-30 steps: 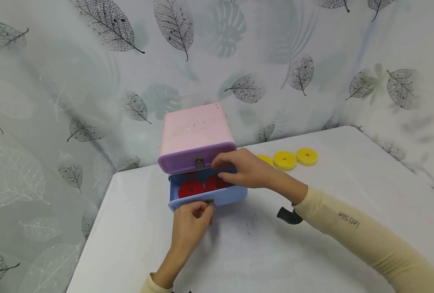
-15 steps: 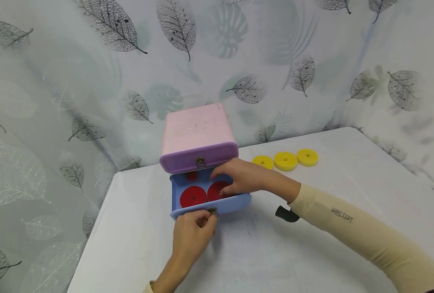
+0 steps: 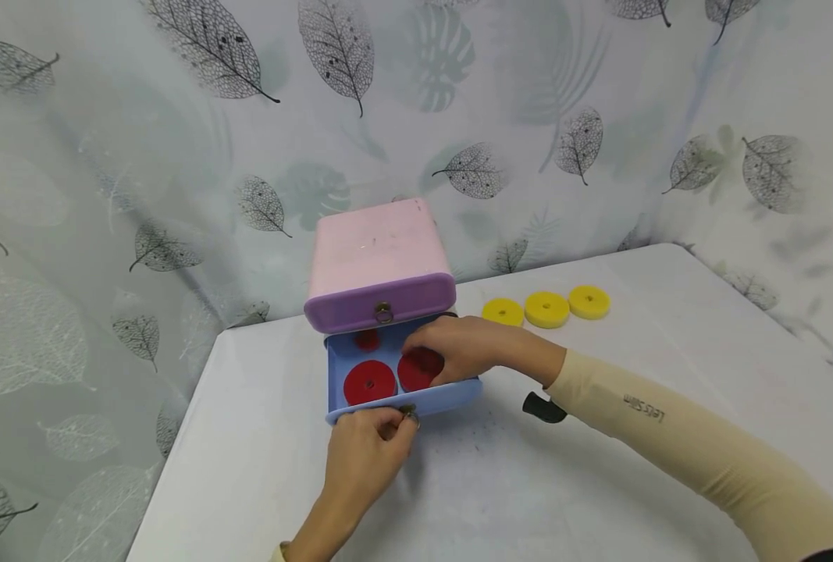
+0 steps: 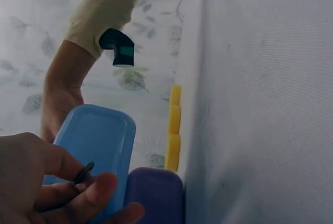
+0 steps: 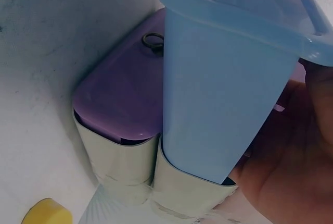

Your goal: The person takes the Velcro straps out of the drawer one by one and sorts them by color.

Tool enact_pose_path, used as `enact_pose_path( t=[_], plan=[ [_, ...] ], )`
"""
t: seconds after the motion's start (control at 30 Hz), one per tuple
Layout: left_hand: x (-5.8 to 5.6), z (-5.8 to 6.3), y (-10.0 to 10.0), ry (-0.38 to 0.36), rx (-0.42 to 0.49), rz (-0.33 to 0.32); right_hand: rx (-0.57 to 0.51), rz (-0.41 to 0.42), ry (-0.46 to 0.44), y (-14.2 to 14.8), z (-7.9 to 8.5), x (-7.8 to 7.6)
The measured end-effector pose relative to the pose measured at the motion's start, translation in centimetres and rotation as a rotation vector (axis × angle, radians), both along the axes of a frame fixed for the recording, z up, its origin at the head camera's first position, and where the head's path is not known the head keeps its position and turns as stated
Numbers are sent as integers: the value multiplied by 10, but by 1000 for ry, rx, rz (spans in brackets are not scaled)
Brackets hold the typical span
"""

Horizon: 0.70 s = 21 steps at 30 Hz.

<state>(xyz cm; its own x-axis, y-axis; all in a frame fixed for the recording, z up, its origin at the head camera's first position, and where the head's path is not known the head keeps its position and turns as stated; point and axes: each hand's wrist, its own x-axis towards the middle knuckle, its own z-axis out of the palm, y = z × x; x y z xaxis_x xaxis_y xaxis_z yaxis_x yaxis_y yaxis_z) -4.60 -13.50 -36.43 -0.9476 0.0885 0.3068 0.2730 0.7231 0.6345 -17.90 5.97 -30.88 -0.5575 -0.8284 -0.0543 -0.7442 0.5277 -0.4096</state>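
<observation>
The blue drawer is pulled out beneath a purple-fronted drawer of a pink cabinet. My left hand pinches the metal ring pull on the blue front, as the left wrist view also shows. Reaching into the drawer from the right, my right hand has its fingers and thumb at opposite edges of a red disc. Another red disc with a small centre hole lies to its left. A smaller red piece sits farther back. The right wrist view hides the drawer's inside.
Several yellow discs stand in a row on the white table, right of the cabinet. Below the blue drawer is another purple drawer with a ring pull. A dark curved object shows by the right sleeve. A leaf-print cloth hangs behind.
My left hand has drawn the blue drawer farther out, baring more of its inside. My right hand has come down into it, its fingers now around the right red disc.
</observation>
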Motion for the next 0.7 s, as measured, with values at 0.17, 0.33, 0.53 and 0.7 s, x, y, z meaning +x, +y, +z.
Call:
enact_pose_path(
  t=[0.17, 0.33, 0.53, 0.7],
  plan=[
    [1, 7, -2, -9, -59, -11, 26, -18, 3, -2, 1, 2],
    [2, 12, -3, -58, -40, -41, 9, -14, 20, 0, -1, 3],
    [2, 15, -3, -135, 31, -95, -99, -7, 26, 6, -2, 0],
    [2, 16, -4, -174, 28, -99, -150, -12, 14, 9, 3, -2]
  ],
)
